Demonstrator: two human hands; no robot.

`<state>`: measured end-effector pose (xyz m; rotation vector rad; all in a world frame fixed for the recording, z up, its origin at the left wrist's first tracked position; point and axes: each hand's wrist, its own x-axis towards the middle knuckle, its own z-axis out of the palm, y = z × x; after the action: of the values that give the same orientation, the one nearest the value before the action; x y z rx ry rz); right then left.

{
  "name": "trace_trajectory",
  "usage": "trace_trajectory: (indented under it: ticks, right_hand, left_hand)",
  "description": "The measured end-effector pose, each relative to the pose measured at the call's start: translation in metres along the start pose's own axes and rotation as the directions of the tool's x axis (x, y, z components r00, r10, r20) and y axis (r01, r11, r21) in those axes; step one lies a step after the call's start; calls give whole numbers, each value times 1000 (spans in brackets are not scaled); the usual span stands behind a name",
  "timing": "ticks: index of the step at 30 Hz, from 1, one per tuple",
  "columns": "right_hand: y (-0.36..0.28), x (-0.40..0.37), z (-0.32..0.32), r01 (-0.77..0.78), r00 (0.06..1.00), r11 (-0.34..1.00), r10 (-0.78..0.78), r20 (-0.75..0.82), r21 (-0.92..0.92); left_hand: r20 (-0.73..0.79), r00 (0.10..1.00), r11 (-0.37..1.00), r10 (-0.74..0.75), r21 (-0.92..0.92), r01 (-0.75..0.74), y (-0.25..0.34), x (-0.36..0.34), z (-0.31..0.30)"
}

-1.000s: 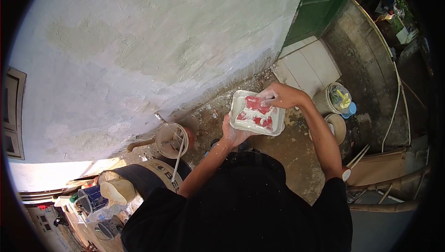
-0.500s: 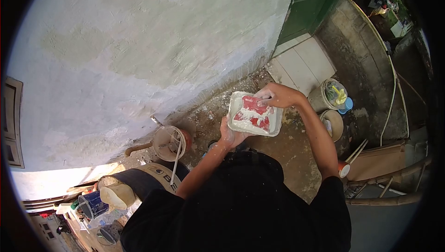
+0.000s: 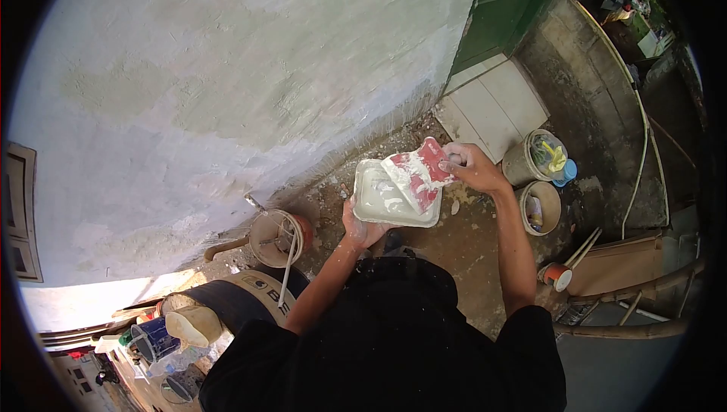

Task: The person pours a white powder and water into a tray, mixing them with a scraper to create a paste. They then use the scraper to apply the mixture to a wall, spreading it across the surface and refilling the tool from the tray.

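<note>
My left hand (image 3: pixel 363 228) grips the near left edge of a white rectangular tray (image 3: pixel 368 207), its fingers partly hidden underneath. White paste lies smeared over the tray's bottom. In my right hand (image 3: pixel 474 167) is a red flat scraper (image 3: pixel 432 156), pinched between thumb and fingers and tilted over the tray's right side. White paste coats much of the scraper's face, and its broad edge overlaps the inside of the tray. Specks of the same paste mark my right fingers.
A rough plastered wall (image 3: pixel 227 71) rises ahead, ending at a green door (image 3: pixel 496 14). Buckets (image 3: pixel 521 165) stand on the right; another bucket (image 3: pixel 266 239) with a stick is at left. A dark drum (image 3: pixel 227 297) sits near my left arm. Bamboo poles (image 3: pixel 628 332) lie at lower right.
My right hand has lifted and turned the scraper up to the right, showing its paste-covered face. The tray in my left hand has shifted slightly left and nearer.
</note>
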<state>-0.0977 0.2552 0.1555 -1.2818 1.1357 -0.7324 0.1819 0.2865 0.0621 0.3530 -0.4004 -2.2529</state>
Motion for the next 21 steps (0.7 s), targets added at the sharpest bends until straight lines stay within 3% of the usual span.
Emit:
trace_trajectory:
  ticks: [5, 6, 9, 10, 14, 17, 18, 21]
  right_hand:
    - [-3, -9, 28, -73, 979, 997, 79, -186, 40]
    - [8, -4, 32, -38, 975, 996, 20, -222, -78]
    - [19, 3, 37, -87, 943, 976, 16, -332, -201]
    - [25, 8, 38, -58, 923, 989, 1, -385, -138]
    - [44, 33, 23, -211, 895, 957, 271, -353, 199]
    - [79, 62, 16, -64, 880, 900, 255, -400, 432]
    - [96, 74, 12, -24, 873, 881, 249, -419, 472]
    - [140, 123, 3, 77, 827, 816, 268, -494, 572]
  left_hand:
    - [-93, 995, 999, -21, 44, 25, 17, 3, -23]
    - [-98, 995, 999, -28, 38, 31, 20, 3, -31]
    - [-128, 991, 999, -45, 22, 48, 30, 9, -48]
    - [-157, 986, 998, -49, 20, 52, 35, 11, -52]
    - [-211, 977, 999, -31, 27, 38, 53, 28, -88]
    - [-328, 945, 997, -2, 74, 28, 68, 34, -134]
    - [-271, 963, 997, 12, 77, 9, 77, 36, -143]
    - [-296, 955, 999, 30, 49, -17, 101, 43, -175]
